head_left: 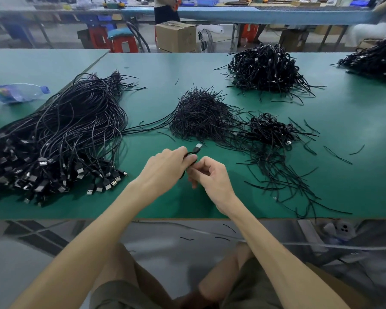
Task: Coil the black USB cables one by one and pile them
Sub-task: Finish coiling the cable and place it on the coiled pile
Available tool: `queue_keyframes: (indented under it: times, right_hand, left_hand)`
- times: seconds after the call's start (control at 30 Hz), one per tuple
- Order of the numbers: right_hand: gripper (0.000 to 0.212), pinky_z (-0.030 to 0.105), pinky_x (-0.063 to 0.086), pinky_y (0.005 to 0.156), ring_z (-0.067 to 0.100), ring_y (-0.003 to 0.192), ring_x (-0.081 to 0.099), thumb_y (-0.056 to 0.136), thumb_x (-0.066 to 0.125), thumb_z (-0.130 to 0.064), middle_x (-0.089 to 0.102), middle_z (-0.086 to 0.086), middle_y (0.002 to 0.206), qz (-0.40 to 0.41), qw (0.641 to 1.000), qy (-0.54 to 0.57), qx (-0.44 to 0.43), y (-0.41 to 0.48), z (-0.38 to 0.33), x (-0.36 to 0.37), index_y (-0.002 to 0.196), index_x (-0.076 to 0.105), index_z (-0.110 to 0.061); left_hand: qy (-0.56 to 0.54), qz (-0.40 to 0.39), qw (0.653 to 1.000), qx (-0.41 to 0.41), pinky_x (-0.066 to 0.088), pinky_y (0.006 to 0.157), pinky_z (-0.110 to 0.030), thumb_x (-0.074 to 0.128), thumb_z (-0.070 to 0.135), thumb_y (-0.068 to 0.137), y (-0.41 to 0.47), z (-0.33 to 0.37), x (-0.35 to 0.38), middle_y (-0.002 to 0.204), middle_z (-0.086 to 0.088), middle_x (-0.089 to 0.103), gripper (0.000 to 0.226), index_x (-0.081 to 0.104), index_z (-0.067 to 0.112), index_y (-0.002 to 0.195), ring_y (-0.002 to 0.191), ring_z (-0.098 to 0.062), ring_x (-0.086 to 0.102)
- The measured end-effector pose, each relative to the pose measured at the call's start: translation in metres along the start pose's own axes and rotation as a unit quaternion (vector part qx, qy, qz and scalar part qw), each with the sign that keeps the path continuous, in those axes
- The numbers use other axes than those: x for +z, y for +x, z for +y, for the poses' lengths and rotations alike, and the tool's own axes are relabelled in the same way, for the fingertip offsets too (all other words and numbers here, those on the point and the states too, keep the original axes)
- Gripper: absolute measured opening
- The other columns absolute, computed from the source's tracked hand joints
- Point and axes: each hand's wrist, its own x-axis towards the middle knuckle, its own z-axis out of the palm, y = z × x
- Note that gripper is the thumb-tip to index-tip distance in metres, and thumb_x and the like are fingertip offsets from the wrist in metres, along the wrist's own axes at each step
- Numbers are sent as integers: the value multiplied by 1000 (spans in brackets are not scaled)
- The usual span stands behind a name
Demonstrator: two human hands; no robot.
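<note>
Over the green table (156, 204) my left hand (165, 168) grips a coiled black USB cable (193, 155), its silver plug sticking out past my fingers. My right hand (210, 175) pinches the same cable from the right, the two hands touching. A big bundle of uncoiled USB cables (60, 134) lies to the left, plugs toward me. A small pile of coiled cables (272, 130) sits to the right. A heap of short black ties (203, 117) lies straight ahead.
A larger heap of coiled cables (265, 68) sits at the back, another heap (374, 59) at the far right. Loose ties (288, 179) are scattered right of my hands. A plastic bottle (18, 92) lies at the left. A person stands beyond the table near a cardboard box (176, 36).
</note>
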Motion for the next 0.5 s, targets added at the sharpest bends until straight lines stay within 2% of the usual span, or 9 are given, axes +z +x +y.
queue_keyframes:
  times: [0.07, 0.13, 0.23, 0.3, 0.33, 0.4, 0.5]
  right_hand:
    - [15, 38, 51, 65, 19, 58, 59, 93, 69, -8, 68, 15, 69, 3, 999, -34, -11, -1, -1, 1, 83, 60, -1]
    - [15, 38, 49, 62, 16, 57, 56, 93, 67, -9, 65, 12, 66, 3, 996, -91, -25, -2, -2, 5, 80, 60, -7]
    - [14, 40, 44, 61, 19, 60, 47, 93, 62, -5, 58, 3, 67, 1, 968, -235, -92, -7, -3, 10, 81, 56, -8]
    - [11, 45, 45, 61, 26, 64, 47, 95, 59, -4, 60, 4, 75, -2, 933, -325, -156, -10, -4, 13, 84, 54, -7]
    - [10, 47, 45, 61, 29, 65, 48, 96, 57, -5, 62, 6, 78, -1, 923, -344, -172, -12, -5, 14, 86, 54, -6]
    - [9, 48, 45, 62, 31, 67, 51, 98, 56, -7, 63, 9, 83, 9, 922, -348, -170, -12, -5, 14, 90, 55, -5]
    - [11, 47, 46, 66, 29, 73, 54, 102, 56, -14, 65, 5, 87, 38, 937, -317, -139, -10, -6, 15, 93, 55, -8]
  left_hand:
    - [-61, -17, 996, -67, 47, 70, -42, 42, 48, 104, 6, 3, 1, 85, -6, 67, 35, 48, 14, 98, 81, -32, 62]
    - [-73, -41, 990, -117, 50, 74, -41, 47, 39, 102, 13, 2, 2, 81, -7, 71, 30, 48, 10, 101, 81, -31, 63]
    - [-29, -89, 986, -139, 53, 69, -37, 47, 27, 99, 21, 0, -2, 64, -5, 70, 26, 54, 7, 85, 59, -26, 59]
    - [-9, -114, 984, -133, 52, 60, -32, 47, 24, 99, 24, -2, -5, 41, 3, 59, 33, 55, 6, 72, 44, -22, 55]
    - [-13, -121, 985, -125, 55, 59, -33, 47, 24, 100, 24, -2, -6, 38, 3, 57, 36, 55, 5, 70, 41, -23, 54]
    - [-53, -120, 986, -100, 58, 63, -39, 46, 26, 101, 23, -2, -6, 49, -4, 64, 40, 57, 1, 73, 43, -25, 58]
    - [-121, -95, 986, -69, 49, 60, -34, 41, 25, 106, 18, -1, -5, 63, -8, 64, 37, 55, 2, 80, 58, -28, 61]
